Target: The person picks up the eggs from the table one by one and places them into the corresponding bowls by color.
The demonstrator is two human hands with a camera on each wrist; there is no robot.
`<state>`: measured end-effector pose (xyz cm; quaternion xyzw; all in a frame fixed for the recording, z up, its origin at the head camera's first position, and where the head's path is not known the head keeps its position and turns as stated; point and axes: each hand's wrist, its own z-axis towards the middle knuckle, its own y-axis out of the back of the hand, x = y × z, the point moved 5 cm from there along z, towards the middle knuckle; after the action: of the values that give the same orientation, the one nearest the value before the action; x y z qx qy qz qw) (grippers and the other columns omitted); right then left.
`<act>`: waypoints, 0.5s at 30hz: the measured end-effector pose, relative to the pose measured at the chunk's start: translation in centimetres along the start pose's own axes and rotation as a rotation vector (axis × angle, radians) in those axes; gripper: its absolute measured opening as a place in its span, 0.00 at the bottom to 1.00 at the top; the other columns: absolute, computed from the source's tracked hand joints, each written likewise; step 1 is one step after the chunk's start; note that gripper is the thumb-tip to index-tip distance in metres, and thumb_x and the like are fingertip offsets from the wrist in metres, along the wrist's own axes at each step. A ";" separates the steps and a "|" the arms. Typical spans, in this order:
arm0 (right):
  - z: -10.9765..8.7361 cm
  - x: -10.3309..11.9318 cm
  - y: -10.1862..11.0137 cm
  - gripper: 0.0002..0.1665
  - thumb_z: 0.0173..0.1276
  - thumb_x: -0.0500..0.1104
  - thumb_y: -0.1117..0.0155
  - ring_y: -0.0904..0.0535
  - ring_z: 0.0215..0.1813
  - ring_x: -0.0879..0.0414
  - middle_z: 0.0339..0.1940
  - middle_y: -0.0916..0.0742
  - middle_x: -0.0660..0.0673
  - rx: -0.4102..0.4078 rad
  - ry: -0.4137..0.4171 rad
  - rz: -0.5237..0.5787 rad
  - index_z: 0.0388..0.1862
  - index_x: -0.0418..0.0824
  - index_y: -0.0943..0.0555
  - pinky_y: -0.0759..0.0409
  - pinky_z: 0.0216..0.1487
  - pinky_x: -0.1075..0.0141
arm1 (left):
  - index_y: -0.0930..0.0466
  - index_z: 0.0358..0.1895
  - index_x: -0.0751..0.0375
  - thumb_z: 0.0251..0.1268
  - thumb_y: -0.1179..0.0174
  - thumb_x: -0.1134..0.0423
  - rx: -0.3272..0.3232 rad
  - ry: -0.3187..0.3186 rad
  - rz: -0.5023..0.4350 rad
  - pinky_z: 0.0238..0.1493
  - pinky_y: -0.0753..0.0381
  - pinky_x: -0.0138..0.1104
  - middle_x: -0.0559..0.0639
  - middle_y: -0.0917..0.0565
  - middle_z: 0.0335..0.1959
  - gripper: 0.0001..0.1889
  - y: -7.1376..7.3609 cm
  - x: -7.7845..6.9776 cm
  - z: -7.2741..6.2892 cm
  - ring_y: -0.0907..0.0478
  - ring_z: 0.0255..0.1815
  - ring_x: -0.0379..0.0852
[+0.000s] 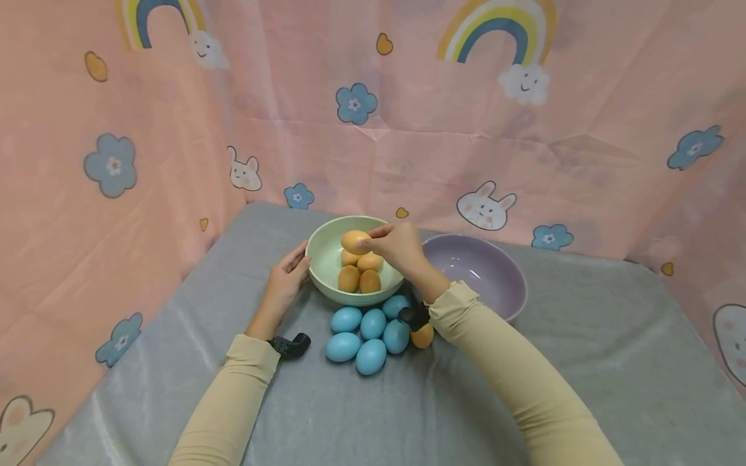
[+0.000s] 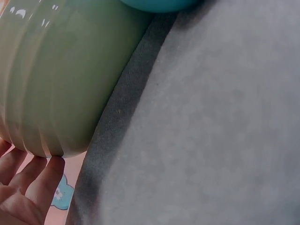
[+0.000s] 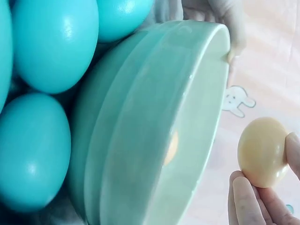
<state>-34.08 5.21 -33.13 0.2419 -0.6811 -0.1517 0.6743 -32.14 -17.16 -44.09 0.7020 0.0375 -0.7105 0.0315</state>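
My left hand (image 1: 285, 275) rests its fingertips against the outer left side of a light green bowl (image 1: 326, 285); the left wrist view shows its fingers (image 2: 44, 180) touching the bowl's ribbed wall (image 2: 61, 84). Above the bowl, my right hand (image 1: 402, 249) pinches a yellow-orange egg (image 1: 355, 242) between thumb and fingers. The right wrist view shows this held egg (image 3: 263, 152) apart from the bowl's rim. Inside the bowl lie several orange eggs (image 1: 370, 281). In front of it, several blue eggs (image 1: 370, 356) sit on the table, one partly behind the right wrist's black band.
A purple bowl (image 1: 501, 278) stands right of the green one, partly behind my right arm. One orange egg (image 1: 422, 336) lies beside the blue eggs under that forearm. Grey cloth (image 1: 612, 349) covers the table. Pink patterned cloth (image 1: 408, 149) hangs around the back and sides.
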 end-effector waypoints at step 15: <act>0.7 -0.9 -3.8 0.22 0.56 0.49 0.21 0.16 0.42 0.53 0.47 0.09 0.42 0.014 -0.030 -0.091 0.46 0.38 0.11 0.16 0.41 0.68 | 0.36 0.75 0.56 0.77 0.46 0.60 0.010 -0.011 -0.003 0.63 0.22 0.30 0.55 0.33 0.75 0.26 0.1 0.0 0.1 0.31 0.73 0.49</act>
<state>-34.32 2.42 -35.95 0.2749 -0.6806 -0.1811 0.6545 -32.21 -17.29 -44.10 0.6981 0.0348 -0.7146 0.0270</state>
